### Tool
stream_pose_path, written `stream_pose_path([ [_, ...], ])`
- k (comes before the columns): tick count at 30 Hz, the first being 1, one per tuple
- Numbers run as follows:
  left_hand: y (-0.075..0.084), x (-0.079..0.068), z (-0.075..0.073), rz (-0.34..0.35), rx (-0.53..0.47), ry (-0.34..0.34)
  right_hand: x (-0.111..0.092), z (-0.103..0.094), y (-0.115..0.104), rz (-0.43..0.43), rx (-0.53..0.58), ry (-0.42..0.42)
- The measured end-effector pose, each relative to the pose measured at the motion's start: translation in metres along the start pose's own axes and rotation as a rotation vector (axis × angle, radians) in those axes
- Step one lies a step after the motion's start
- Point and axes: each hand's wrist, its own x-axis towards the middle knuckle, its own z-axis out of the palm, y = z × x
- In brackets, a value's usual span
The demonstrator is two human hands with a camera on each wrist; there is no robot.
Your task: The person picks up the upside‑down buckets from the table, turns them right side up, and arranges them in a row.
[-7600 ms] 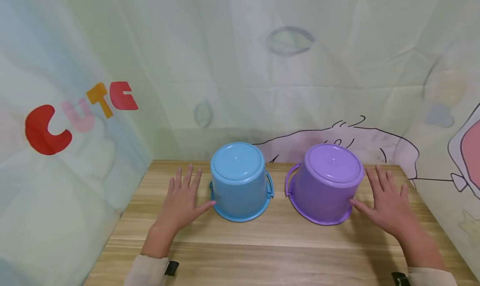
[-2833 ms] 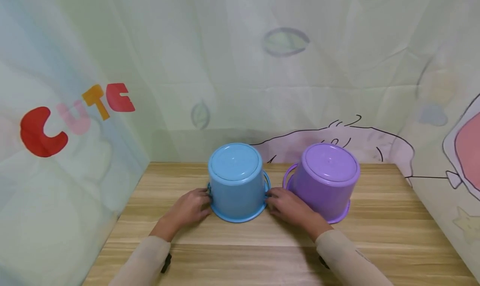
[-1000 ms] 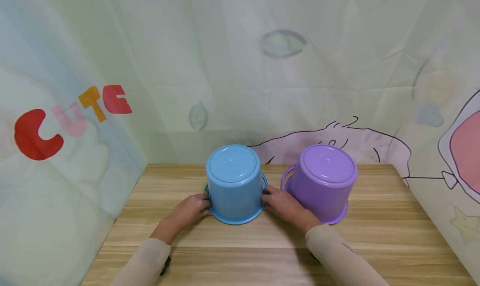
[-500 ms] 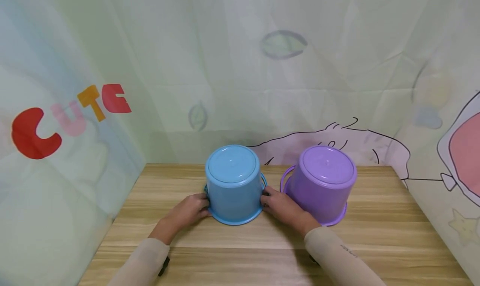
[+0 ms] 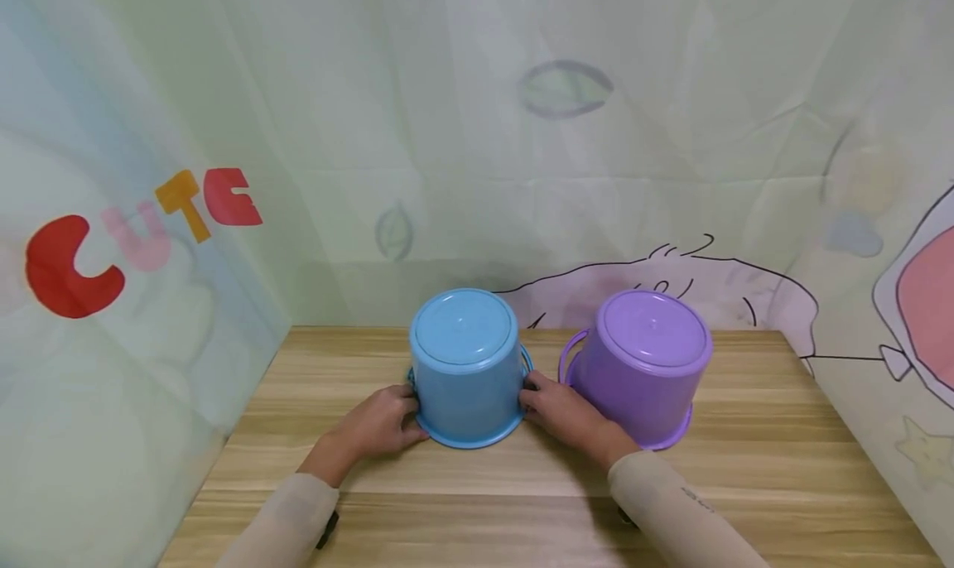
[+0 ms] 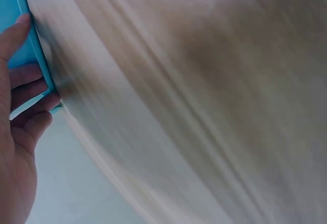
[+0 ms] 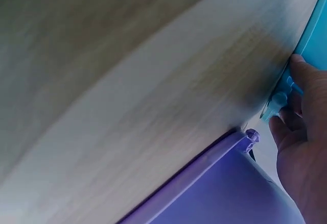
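Observation:
Upside down on the wooden table stands a blue bucket (image 5: 468,386), its flat base facing up. My left hand (image 5: 382,419) grips the rim on its left side, thumb toward the front. In the left wrist view the fingers of the left hand (image 6: 25,96) curl at the blue rim (image 6: 43,66). My right hand (image 5: 562,411) holds the opposite side, in the gap beside an upturned purple bucket (image 5: 644,386). The right wrist view has the thumb (image 7: 301,68) on the blue rim and the other fingers by the handle joint (image 7: 276,104).
The purple bucket's handle (image 5: 568,357) sticks out to the left, right behind my right hand. A printed cloth (image 5: 335,137) hangs behind the table and along both sides. Bare wooden tabletop (image 5: 477,510) shows in front of the buckets.
First my hands lay spread beside the two buckets' outer sides. Both then moved to the blue bucket's sides, the right crossing before the purple one. Lately the left thumb slid forward along the rim.

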Motion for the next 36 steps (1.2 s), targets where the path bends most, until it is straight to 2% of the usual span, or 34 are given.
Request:
stream_pose_path([
  [6,-0.002,-0.002,0.004,0.038,0.024,0.068,-0.001,0.000,0.000,-0.013,-0.006,-0.007],
  [13,-0.001,-0.006,0.005,0.071,0.050,0.111,-0.003,-0.001,-0.001,-0.016,-0.028,-0.023],
  [17,-0.001,-0.008,0.004,0.082,0.052,0.125,-0.004,-0.001,-0.002,-0.038,-0.045,-0.001],
  [25,0.003,-0.010,0.004,0.070,0.062,0.137,-0.006,-0.003,-0.001,-0.080,-0.065,0.090],
  [29,0.005,-0.010,0.001,0.071,0.065,0.172,-0.007,-0.005,-0.002,-0.062,-0.067,0.097],
  [36,0.010,-0.010,-0.003,0.027,0.054,0.187,-0.009,-0.007,-0.005,-0.012,-0.042,0.092],
])
